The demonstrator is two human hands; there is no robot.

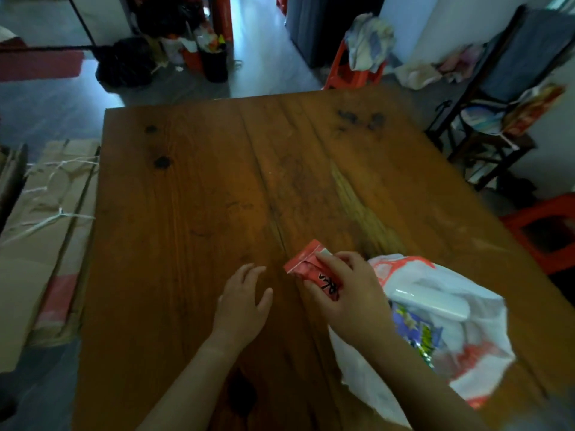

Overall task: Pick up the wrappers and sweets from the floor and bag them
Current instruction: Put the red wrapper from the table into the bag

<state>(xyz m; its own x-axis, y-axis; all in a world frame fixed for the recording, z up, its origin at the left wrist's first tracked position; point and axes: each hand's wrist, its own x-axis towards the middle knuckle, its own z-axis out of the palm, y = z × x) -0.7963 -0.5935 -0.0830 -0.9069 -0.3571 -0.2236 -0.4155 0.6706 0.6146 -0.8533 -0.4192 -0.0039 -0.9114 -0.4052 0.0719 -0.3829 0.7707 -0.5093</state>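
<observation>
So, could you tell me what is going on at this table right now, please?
A person is at a wooden table, working with bare hands. The right hand grips a red packet with black lettering just above the tabletop, right beside a white and red plastic bag. The bag lies on the table with its mouth open, and a purple and green wrapper already shows inside it. The left hand is open and holds nothing, with its fingers spread over the wood. The red packet is not yet in the bag.

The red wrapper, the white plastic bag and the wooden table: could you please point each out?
red wrapper (303,264), head view, on its upper left face.
white plastic bag (473,309), head view, on its upper side.
wooden table (202,188), head view, bare top.
</observation>
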